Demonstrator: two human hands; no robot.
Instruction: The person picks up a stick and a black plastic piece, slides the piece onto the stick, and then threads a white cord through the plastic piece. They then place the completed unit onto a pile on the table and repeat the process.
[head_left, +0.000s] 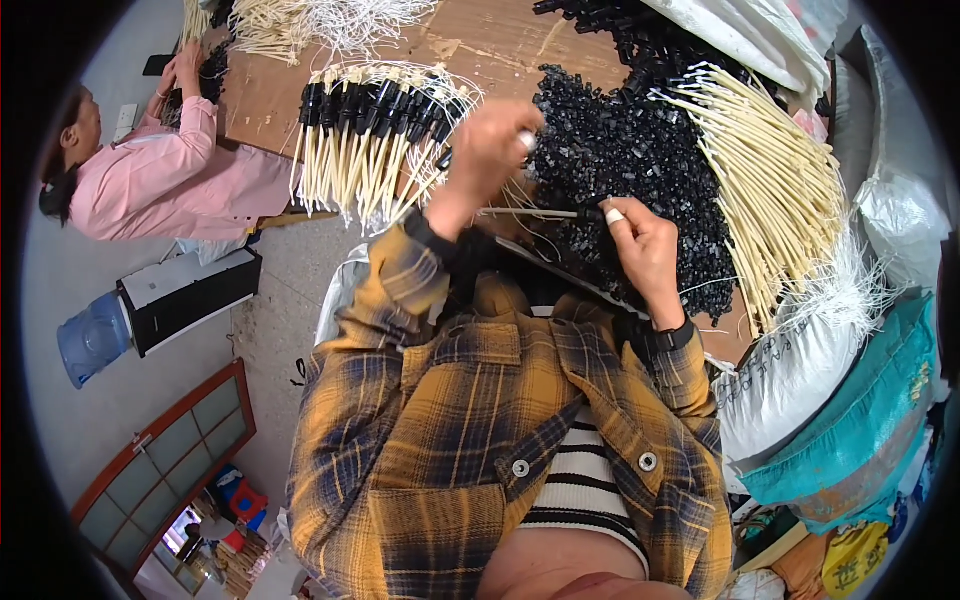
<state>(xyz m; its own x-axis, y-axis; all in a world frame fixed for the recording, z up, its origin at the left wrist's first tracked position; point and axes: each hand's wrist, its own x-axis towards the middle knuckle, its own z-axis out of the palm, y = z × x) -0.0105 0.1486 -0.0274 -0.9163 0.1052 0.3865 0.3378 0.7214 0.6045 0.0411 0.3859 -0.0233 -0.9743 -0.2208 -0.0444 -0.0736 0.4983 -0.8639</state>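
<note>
My right hand (643,245) pinches a small black plastic part on the end of a thin cream tube (535,212), which points left toward my body's middle. A white cover wraps its thumb. My left hand (485,155), slightly blurred, is raised over the table's near edge with its fingers curled in; whatever is in them cannot be made out. A white cover shows on one of its digits too. Between and beyond my hands spreads a heap of small black plastic parts (630,150). Left of my left hand lies a row of cream tubes with black ends (375,130).
A thick bundle of cream tubes (765,190) with white threads lies at the right. More tubes and white threads (330,25) are at the far left of the brown table (490,50). White sacks (790,390) crowd the right. A person in pink (170,185) works at the left.
</note>
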